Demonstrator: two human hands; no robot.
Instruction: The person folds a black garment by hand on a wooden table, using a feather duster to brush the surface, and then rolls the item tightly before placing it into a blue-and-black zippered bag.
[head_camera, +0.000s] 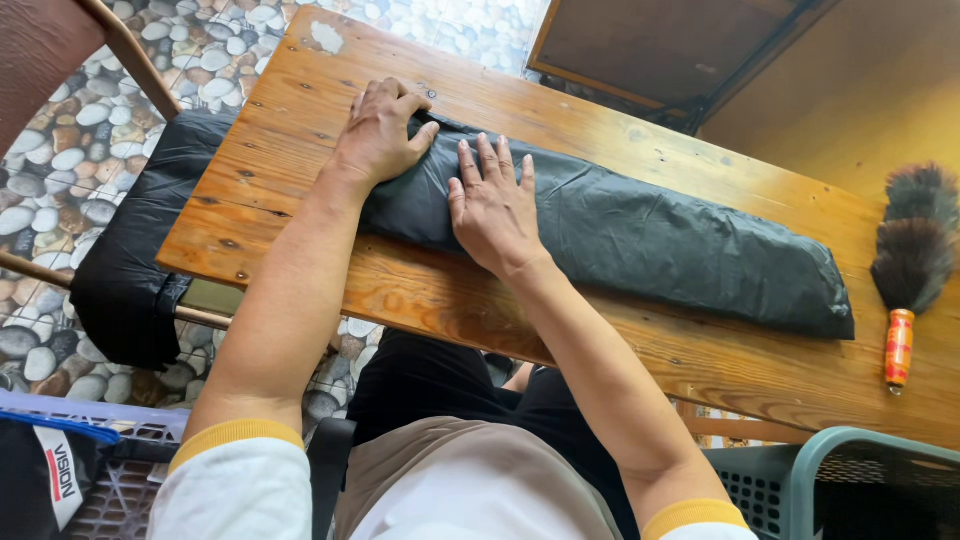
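Both your hands press flat on the black bag (620, 235) lying folded across the desk (300, 130): left hand (380, 135) at its end, fingers curled over the edge, right hand (492, 205) beside it, fingers spread, gripping nothing. Bare desk lies beyond the bag; a duster (908, 265) sits near its far end.

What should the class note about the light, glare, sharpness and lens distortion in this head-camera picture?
Head view: soft, even daylight with faint shadows under the left hand and right hand; a mild sheen on the black plastic bag and the varnished wooden table; everything is in sharp focus; the table edges splay from wide-angle tilt.
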